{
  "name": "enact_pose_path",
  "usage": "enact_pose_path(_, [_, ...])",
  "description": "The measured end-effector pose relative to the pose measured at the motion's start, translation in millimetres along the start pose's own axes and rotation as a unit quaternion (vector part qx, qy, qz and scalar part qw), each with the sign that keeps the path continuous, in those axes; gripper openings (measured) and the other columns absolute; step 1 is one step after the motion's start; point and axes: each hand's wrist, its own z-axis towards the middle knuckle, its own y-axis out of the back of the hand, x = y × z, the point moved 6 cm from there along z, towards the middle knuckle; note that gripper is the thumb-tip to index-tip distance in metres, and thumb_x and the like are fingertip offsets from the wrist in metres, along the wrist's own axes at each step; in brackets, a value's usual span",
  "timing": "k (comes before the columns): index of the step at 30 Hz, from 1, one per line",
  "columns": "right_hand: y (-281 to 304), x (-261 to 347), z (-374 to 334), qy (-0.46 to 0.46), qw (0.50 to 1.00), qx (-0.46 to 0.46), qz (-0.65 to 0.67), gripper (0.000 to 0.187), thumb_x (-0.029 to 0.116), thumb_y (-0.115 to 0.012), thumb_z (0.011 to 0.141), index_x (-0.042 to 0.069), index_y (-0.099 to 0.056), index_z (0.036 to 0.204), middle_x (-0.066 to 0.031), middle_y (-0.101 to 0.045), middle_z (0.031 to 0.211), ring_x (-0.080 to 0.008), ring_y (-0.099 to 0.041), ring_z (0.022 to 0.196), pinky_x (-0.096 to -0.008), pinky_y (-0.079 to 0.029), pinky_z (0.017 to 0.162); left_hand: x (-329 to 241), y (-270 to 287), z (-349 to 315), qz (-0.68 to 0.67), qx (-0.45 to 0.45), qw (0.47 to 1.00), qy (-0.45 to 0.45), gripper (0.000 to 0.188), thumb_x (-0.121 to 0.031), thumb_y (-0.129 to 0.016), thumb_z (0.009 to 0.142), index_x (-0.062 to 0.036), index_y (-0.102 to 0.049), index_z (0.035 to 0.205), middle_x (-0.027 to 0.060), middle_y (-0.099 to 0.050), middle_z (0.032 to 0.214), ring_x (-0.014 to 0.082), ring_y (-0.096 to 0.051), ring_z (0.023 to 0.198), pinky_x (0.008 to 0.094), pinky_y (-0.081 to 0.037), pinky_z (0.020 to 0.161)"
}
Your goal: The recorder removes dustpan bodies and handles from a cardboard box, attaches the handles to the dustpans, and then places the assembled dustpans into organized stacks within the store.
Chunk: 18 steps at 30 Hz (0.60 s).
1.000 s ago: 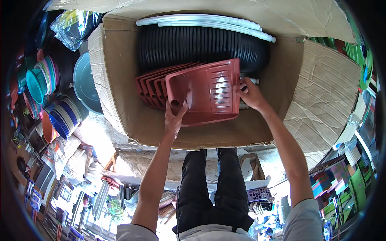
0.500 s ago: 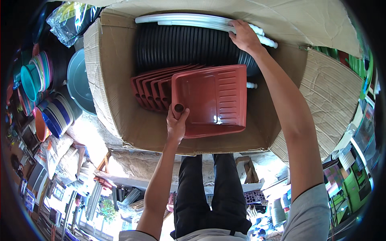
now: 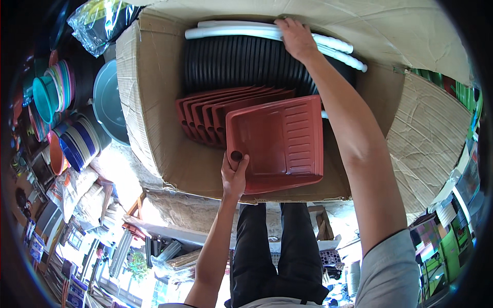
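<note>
My left hand is closed round the near-left corner of a dark red paint tray, beside the round hole there. The tray is tilted, its ribbed slope to the right. Behind it on the left, several like trays lean nested in a cardboard box. My right hand reaches to the box's far side, its fingers curled over white plastic tubes with ridged right ends. The tubes lie along the top of a row of black stacked ribbed pieces, whose kind I cannot make out.
The large cardboard box has its flaps folded outward, the right flap spread wide. Left of it stand a grey-blue basin, stacked coloured tubs and a clear plastic-wrapped bundle.
My left hand has drawn the paint tray slightly nearer and lower. My right hand has slid left along the white tubes. The whole view has shifted a little.
</note>
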Motion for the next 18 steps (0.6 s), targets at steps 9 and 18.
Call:
enact_pose_path(9, [84,34,-78,0.02,0.988,0.099,0.12,0.038,0.016,-0.064,0.085,0.005,-0.053,0.12,-0.0149,-0.058,0.115,-0.0335,-0.063,0.103,-0.048,-0.051,0.084,9,29,-80,-0.02,-0.071,0.997,0.017,0.05,-0.026,-0.066,0.093,0.0024,-0.05,0.13,0.013,-0.06,0.12,0.0202,-0.055,0.109,0.0336,-0.044,0.094])
enact_pose_path(18, [193,49,-218,-0.028,0.945,0.042,0.324,0.041,0.029,-0.061,0.093,0.01,-0.052,0.128,-0.018,-0.064,0.103,-0.0384,-0.064,0.094,-0.0492,-0.052,0.084,-4,44,-103,-0.02,-0.031,0.999,-0.005,0.052,-0.04,-0.049,0.102,0.0,-0.049,0.136,0.011,-0.06,0.122,0.0186,-0.054,0.108,0.0321,-0.042,0.096])
